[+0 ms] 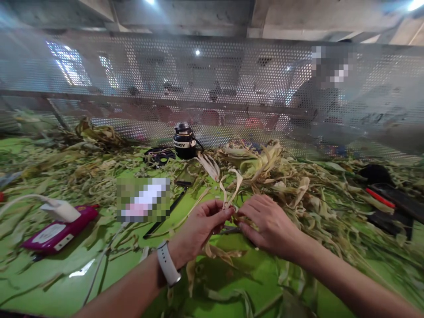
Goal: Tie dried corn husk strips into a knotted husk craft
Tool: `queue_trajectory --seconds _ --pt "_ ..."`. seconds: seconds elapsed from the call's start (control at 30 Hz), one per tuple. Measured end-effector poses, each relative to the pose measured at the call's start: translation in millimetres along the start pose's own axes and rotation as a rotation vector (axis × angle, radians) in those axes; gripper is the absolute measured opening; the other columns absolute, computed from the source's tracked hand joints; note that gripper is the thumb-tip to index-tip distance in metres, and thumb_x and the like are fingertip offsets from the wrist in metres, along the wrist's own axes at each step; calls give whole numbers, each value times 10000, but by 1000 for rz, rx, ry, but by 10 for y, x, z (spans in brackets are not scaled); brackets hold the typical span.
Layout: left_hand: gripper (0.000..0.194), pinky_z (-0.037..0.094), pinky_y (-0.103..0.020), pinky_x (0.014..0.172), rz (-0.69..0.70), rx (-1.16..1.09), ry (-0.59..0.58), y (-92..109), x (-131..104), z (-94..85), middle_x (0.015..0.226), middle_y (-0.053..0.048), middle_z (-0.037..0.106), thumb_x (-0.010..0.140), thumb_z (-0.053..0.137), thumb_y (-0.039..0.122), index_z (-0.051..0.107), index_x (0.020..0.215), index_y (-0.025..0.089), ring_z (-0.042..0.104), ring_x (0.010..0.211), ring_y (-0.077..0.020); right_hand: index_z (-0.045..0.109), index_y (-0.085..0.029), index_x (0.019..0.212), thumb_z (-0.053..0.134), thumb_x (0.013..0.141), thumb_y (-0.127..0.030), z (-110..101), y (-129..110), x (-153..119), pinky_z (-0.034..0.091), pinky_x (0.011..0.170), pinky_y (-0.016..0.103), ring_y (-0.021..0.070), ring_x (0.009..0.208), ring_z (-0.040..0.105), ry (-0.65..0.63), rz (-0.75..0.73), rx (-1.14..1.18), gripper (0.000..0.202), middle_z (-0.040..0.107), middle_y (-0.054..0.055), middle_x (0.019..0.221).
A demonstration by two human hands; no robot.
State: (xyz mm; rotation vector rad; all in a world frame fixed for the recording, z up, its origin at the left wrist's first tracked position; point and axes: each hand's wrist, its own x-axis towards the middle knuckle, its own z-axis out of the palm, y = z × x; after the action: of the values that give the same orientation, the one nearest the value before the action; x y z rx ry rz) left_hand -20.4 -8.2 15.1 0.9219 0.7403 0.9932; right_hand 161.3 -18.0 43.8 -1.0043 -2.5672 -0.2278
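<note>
My left hand (203,223), with a pale watch band on its wrist, pinches dried corn husk strips (231,191) near the middle of the table. The strips fork upward in a loop above my fingertips, and loose ends hang below the hand. Close on the right, my right hand (265,223) has its fingers bent together at the lower end of the same strips. What its fingertips grip is partly hidden behind them. A separate bundle of pale husk (208,166) lies just beyond both hands.
Dried husks (291,190) are heaped at the right. A black bottle (184,141) stands before a perforated metal screen (212,70). At left lie a magenta power strip (59,229) with a white charger and a blurred phone (145,201) on a cable. A person sits behind the screen.
</note>
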Motion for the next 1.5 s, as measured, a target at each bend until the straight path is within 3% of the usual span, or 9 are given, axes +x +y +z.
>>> queue_trajectory --seconds 0.27,0.47,0.63,0.83,0.9,1.03,1.13,1.5 --pt "264 214 -168 412 -19 97 26 38 14 -9 597 45 562 658 753 344 601 699 133 389 452 -26 537 -166 728 394 909 -200 -20 28 17 336 638 291 161 643 443 -14 -67 96 233 542 32 672" --pt "291 248 -169 422 6 169 64 102 3 -1 577 31 581 630 763 365 600 669 126 406 451 -37 528 -174 705 400 902 -202 -134 67 28 361 647 292 161 638 455 -38 -53 174 237 544 33 648" --pt "248 288 -156 441 -13 164 49 127 -2 -7 683 2 652 649 762 320 657 767 129 464 497 -33 545 -169 711 410 892 -196 -58 105 7 365 624 296 165 627 466 -44 3 112 227 547 34 645" --pt "239 429 -174 592 -9 -26 -9 51 10 -29 837 -31 707 672 757 292 662 851 166 636 750 -116 572 -153 957 486 853 -188 -49 38 -8 404 766 367 230 851 515 286 131 -26 139 611 98 892" --pt "282 441 -177 604 -23 -73 -22 27 8 -28 906 -35 705 658 770 261 653 903 181 641 785 -123 578 -161 970 499 852 -197 -66 -3 -7 403 794 384 235 869 520 317 120 -43 147 614 97 905" --pt "346 408 -167 527 -48 -74 -32 12 -4 -9 814 0 684 661 768 267 639 976 203 613 641 -86 576 -163 1033 516 870 -229 -25 -15 8 404 821 394 248 927 529 241 109 -3 186 634 107 977" --pt "393 333 -168 452 -49 3 -54 10 -15 7 684 25 642 685 743 317 628 1044 208 541 508 -61 573 -166 1036 501 896 -227 74 24 12 404 825 386 225 858 552 202 65 64 169 660 87 900" --pt "322 257 -150 411 -110 44 -155 20 -77 61 605 46 555 748 671 384 606 1007 205 398 427 -34 648 -160 897 391 949 -261 296 1 -13 386 620 292 170 619 505 312 81 203 280 599 41 633"
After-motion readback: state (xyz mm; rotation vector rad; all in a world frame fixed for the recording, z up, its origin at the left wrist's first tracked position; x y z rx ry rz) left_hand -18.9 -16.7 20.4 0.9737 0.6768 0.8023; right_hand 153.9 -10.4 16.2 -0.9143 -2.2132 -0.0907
